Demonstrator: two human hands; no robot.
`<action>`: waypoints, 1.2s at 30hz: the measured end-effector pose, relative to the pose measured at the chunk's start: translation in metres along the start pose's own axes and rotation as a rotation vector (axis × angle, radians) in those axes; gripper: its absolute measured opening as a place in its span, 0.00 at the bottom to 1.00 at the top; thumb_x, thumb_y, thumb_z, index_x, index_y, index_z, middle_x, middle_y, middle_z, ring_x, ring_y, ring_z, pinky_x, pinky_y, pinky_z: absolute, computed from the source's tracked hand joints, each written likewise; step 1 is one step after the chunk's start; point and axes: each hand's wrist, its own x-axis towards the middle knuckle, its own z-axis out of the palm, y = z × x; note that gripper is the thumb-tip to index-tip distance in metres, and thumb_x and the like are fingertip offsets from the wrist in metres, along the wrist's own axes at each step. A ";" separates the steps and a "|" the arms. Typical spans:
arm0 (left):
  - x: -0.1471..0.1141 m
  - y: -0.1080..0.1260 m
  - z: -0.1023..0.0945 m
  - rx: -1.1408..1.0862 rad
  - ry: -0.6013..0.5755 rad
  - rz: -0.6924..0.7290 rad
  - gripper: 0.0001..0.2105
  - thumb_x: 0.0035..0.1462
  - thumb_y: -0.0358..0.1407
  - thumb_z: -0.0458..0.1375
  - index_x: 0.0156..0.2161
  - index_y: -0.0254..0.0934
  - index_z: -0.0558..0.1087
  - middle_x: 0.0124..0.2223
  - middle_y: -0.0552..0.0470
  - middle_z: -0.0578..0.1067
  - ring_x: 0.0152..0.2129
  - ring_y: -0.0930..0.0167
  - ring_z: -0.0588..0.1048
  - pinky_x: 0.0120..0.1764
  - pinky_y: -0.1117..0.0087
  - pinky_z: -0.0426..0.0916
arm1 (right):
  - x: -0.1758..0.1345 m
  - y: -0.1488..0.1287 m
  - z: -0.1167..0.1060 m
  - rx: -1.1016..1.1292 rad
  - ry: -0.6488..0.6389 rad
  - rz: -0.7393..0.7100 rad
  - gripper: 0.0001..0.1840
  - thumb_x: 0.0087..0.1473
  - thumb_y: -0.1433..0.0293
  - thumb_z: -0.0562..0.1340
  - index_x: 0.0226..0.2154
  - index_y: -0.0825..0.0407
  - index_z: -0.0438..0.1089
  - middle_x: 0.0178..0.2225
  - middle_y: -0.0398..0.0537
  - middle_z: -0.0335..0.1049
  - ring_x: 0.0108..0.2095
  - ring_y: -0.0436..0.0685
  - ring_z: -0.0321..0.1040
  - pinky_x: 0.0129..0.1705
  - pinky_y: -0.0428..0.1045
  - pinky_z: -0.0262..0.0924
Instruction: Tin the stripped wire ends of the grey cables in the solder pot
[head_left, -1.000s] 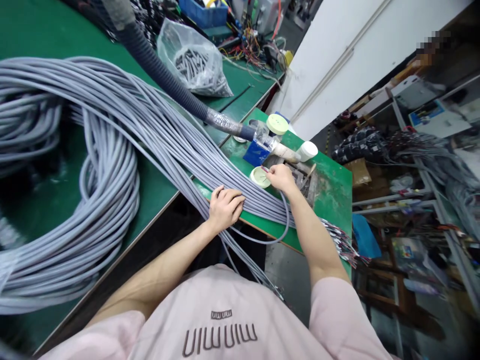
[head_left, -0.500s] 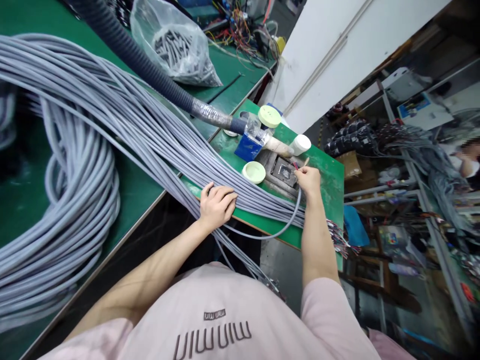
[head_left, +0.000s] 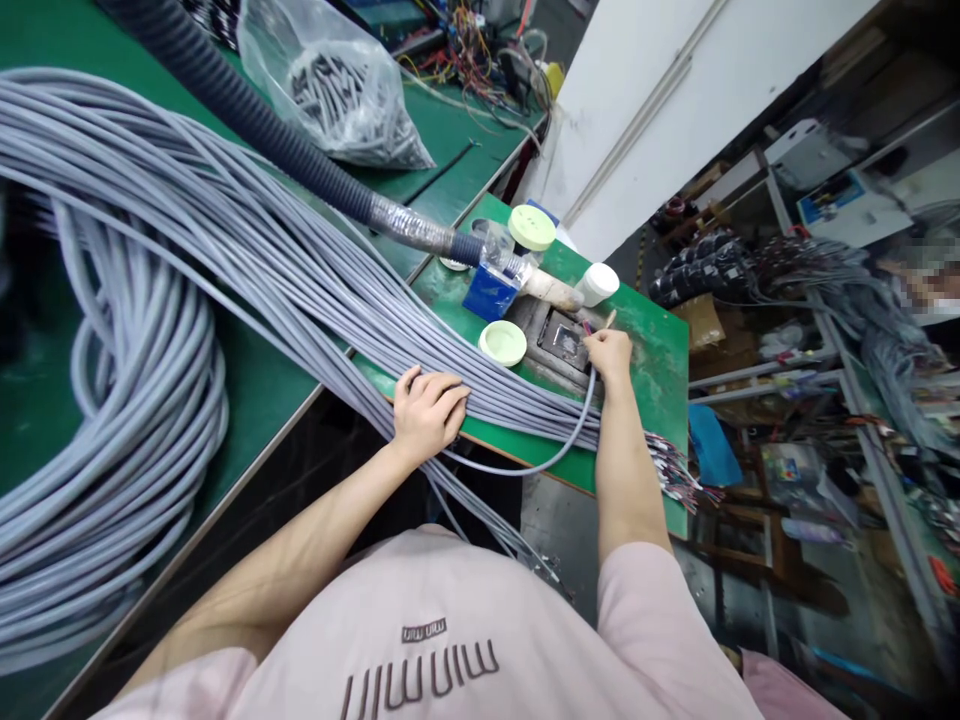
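My right hand (head_left: 609, 357) pinches a grey cable (head_left: 576, 432) close to its end, where thin coloured wires show. That end is at the right edge of a square solder pot (head_left: 564, 338) with a dull silvery surface; I cannot tell whether the wire tips touch it. From my fingers the cable loops down and back toward my left hand (head_left: 429, 412). My left hand is curled over the front edge of a thick bundle of grey cables (head_left: 360, 300), its fingertips partly hidden. The bundle's stripped ends (head_left: 675, 470) fan out beyond my right forearm.
A dark ribbed hose (head_left: 300, 165) ends beside a blue box (head_left: 489, 290) near the pot. Round about stand a pale green dish (head_left: 502, 343), a pale green lid (head_left: 532, 228) and a white jar (head_left: 597, 285). A coiled cable pile (head_left: 142, 420) covers the left table. Shelving stands right.
The whole view has shifted slightly. My right hand keeps its pinch on the cable at the pot's edge, and my left hand stays on the bundle.
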 end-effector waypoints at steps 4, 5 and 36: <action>0.000 0.000 0.001 0.026 -0.007 0.001 0.07 0.54 0.33 0.58 0.39 0.42 0.75 0.41 0.51 0.79 0.39 0.65 0.74 0.55 0.54 0.57 | 0.000 -0.002 0.000 -0.031 -0.014 -0.001 0.12 0.44 0.69 0.59 0.26 0.56 0.77 0.28 0.55 0.77 0.33 0.59 0.71 0.37 0.48 0.60; 0.000 0.000 0.001 0.028 -0.012 -0.002 0.06 0.54 0.33 0.58 0.39 0.42 0.75 0.41 0.51 0.79 0.39 0.65 0.74 0.55 0.54 0.57 | -0.001 -0.002 0.000 -0.038 -0.017 -0.002 0.12 0.44 0.70 0.59 0.26 0.56 0.77 0.29 0.55 0.77 0.33 0.59 0.71 0.37 0.48 0.60; -0.003 -0.001 0.002 -0.004 -0.032 -0.033 0.07 0.54 0.33 0.58 0.39 0.43 0.75 0.41 0.51 0.79 0.40 0.65 0.74 0.55 0.53 0.55 | -0.015 -0.001 -0.013 0.134 0.007 -0.022 0.09 0.42 0.68 0.58 0.19 0.55 0.71 0.18 0.45 0.67 0.25 0.55 0.67 0.31 0.47 0.59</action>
